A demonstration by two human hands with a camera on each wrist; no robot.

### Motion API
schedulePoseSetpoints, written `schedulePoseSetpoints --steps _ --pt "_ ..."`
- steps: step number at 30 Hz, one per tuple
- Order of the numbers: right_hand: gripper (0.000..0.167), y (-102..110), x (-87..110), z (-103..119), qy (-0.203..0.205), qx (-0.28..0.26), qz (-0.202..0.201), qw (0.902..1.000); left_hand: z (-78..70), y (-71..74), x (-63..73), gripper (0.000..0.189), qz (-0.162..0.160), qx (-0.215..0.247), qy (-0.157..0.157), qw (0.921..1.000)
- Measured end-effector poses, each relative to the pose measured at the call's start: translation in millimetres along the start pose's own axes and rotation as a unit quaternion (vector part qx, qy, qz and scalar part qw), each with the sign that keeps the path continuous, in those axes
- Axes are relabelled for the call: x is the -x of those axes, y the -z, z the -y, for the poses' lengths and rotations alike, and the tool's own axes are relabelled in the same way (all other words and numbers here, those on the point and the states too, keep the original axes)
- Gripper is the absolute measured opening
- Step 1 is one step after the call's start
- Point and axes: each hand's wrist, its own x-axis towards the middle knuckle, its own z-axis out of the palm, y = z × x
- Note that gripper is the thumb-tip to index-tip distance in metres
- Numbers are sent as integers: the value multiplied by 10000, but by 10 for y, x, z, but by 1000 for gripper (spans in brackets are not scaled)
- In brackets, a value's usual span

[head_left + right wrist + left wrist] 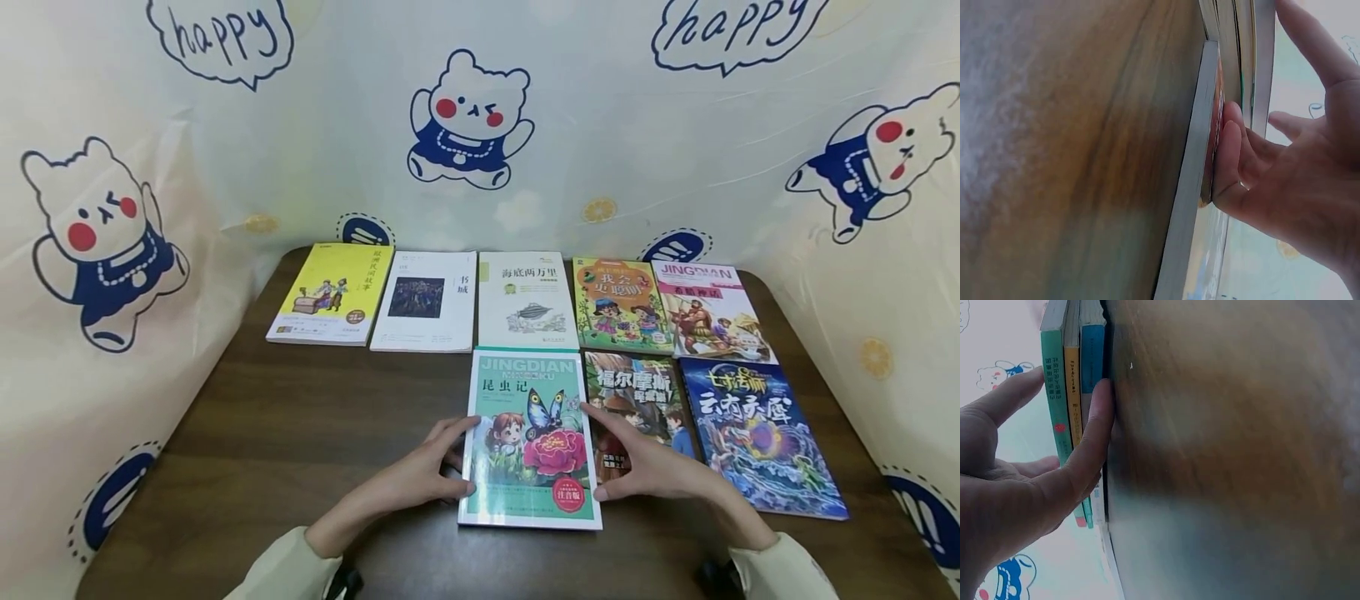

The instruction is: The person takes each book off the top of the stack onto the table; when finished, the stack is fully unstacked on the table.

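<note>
A green book with a butterfly and a pink flower on its cover lies at the near middle of the table. Under it, a yellow spine and a blue spine show in the left wrist view, so it tops a stack. My left hand touches the stack's left side, thumb and fingers extended. On the opposite side, my right hand touches the right edge with spread thumb and index finger. Its lower fingers lie over the dark-covered book beside the stack.
Along the back lie a yellow book, two white books, an orange-and-green book and a pink-topped book. A blue book lies at the right. Patterned cloth surrounds the brown table.
</note>
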Motion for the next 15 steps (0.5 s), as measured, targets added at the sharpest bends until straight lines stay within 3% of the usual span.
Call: schedulePoseSetpoints --steps 8,12,15 --pt "108 -31 -58 33 8 623 -251 9977 -90 -39 -84 84 -537 -587 -39 9968" --pt "110 -86 -65 55 -81 811 -411 9958 -135 -16 -80 80 -622 -860 88 9943" --pt "114 -114 -69 56 -178 806 -531 9952 -143 3 -76 79 -590 -821 61 9949"
